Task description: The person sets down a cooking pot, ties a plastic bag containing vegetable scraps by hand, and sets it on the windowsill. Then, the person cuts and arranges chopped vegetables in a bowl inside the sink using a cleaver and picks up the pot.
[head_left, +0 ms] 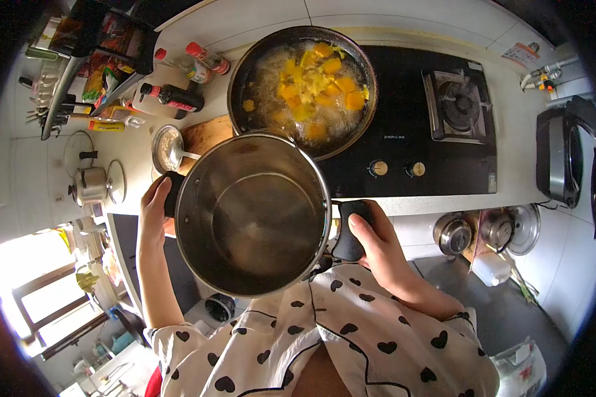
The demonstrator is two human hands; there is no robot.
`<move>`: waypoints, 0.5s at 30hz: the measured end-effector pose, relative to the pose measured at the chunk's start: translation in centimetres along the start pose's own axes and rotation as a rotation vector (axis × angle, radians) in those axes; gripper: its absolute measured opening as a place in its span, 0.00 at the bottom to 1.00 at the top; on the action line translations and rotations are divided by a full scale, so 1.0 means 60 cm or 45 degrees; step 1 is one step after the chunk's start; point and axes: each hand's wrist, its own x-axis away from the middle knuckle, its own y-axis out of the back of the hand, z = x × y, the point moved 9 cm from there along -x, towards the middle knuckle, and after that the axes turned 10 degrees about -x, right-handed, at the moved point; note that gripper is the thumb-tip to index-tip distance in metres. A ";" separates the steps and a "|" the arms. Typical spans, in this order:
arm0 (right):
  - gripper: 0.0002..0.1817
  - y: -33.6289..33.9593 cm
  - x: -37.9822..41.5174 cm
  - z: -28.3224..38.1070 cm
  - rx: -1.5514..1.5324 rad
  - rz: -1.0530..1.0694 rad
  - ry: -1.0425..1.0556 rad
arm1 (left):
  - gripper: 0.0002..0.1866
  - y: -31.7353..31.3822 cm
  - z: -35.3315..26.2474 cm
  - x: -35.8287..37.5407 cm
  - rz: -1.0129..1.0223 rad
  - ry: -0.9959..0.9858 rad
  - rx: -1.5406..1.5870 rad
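Between my hands is a deep steel pot (198,231), tilted so that I look into it; its inside looks bare apart from a wet sheen at the bottom. My left hand (155,204) is closed round the black handle on the left. The other black handle (351,231) is gripped by my right hand (375,241). Just beyond the pot's rim, a wide dark pan (240,122) sits on the left side of the stove, with orange and yellow chunks (318,83) in bubbling liquid.
A black gas stove (404,99) has a bare burner (458,106) at right and two knobs. Left of the pan are a small bowl (159,155) with a ladle (175,155), a wooden board (208,135) and a dark sauce bottle (172,97). Pot lids (523,228) stand low at right.
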 end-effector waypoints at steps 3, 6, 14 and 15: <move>0.18 -0.002 0.002 0.009 0.044 -0.035 0.012 | 0.19 -0.001 -0.002 0.000 -0.001 0.003 -0.001; 0.18 -0.006 0.007 0.014 0.057 -0.007 -0.063 | 0.20 0.001 0.001 0.001 0.003 0.023 -0.005; 0.19 -0.006 0.003 0.007 0.015 -0.004 -0.029 | 0.19 0.001 0.000 -0.002 0.027 0.011 -0.008; 0.19 -0.007 0.004 0.008 0.027 -0.006 -0.052 | 0.19 0.002 0.002 -0.003 0.025 0.015 -0.010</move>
